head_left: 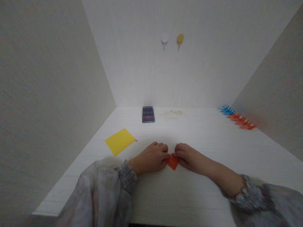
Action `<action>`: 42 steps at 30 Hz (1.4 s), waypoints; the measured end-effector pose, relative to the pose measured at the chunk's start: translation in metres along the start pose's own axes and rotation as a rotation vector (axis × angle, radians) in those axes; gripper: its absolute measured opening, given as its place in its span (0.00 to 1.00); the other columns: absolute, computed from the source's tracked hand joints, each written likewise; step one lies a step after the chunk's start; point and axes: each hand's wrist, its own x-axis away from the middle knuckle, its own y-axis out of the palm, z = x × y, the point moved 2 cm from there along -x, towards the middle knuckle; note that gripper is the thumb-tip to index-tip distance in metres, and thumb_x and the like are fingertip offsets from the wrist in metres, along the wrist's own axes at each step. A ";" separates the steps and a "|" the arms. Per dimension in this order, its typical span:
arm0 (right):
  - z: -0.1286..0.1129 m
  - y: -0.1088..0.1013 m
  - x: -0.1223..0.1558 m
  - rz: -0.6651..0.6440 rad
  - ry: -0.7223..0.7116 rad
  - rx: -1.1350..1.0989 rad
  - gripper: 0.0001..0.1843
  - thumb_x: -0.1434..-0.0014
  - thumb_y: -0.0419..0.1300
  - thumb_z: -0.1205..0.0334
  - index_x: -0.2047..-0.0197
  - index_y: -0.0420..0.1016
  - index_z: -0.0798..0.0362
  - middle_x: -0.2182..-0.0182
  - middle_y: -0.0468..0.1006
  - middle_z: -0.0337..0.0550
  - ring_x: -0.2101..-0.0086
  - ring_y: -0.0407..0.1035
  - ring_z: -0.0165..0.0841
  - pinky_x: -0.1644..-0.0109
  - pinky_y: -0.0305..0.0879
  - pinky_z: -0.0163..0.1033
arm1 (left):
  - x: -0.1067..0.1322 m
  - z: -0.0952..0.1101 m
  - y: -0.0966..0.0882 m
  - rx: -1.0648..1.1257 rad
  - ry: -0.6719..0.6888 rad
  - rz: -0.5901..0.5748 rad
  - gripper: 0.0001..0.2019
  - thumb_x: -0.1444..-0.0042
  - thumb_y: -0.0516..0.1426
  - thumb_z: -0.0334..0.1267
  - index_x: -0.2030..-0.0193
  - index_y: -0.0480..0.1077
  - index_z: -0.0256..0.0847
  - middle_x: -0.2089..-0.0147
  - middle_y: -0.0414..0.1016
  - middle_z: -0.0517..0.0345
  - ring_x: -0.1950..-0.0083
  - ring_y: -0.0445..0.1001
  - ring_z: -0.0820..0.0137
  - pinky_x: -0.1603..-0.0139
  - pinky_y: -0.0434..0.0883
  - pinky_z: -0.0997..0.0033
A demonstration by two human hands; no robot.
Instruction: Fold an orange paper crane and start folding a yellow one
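Note:
A small folded piece of orange origami paper (pixel 172 162) lies between my hands near the front of the white table, one pointed corner toward me. My left hand (pixel 156 157) grips its left edge with bent fingers, and my right hand (pixel 187 156) pinches the right edge. Fingers cover the paper's upper sides, so the folds there are partly hidden. To the left of my left hand rests a yellow sheet of paper (pixel 120 141), with a tiny orange bit showing at its right corner.
Along the right wall stands a row of folded paper cranes, blue ones (pixel 227 110) behind orange ones (pixel 241 120). A dark blurred rectangular object (pixel 148 114) sits by the back wall. Above hang a white hook (pixel 164 39) and a yellow hook (pixel 180 39). Walls enclose the table (pixel 201 198) on three sides.

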 end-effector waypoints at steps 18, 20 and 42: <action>0.005 -0.001 0.005 0.072 0.067 -0.094 0.08 0.50 0.54 0.71 0.65 0.71 0.54 0.69 0.69 0.43 0.67 0.63 0.32 0.60 0.60 0.38 | 0.001 0.004 -0.001 -0.021 -0.013 -0.005 0.09 0.50 0.52 0.35 0.61 0.68 0.41 0.63 0.65 0.55 0.62 0.63 0.69 0.59 0.60 0.68; 0.005 -0.001 0.004 0.067 0.070 -0.091 0.08 0.50 0.54 0.72 0.66 0.71 0.54 0.69 0.69 0.43 0.67 0.63 0.32 0.60 0.60 0.38 | 0.001 0.004 0.000 -0.015 -0.020 -0.002 0.09 0.49 0.52 0.35 0.61 0.68 0.41 0.63 0.65 0.56 0.62 0.63 0.69 0.59 0.60 0.68; 0.005 0.003 0.001 0.055 0.099 -0.025 0.06 0.51 0.52 0.73 0.71 0.68 0.56 0.73 0.67 0.41 0.69 0.62 0.31 0.62 0.57 0.37 | -0.001 0.004 0.001 -0.099 0.020 0.008 0.12 0.43 0.45 0.36 0.56 0.65 0.41 0.63 0.65 0.55 0.63 0.63 0.69 0.63 0.60 0.69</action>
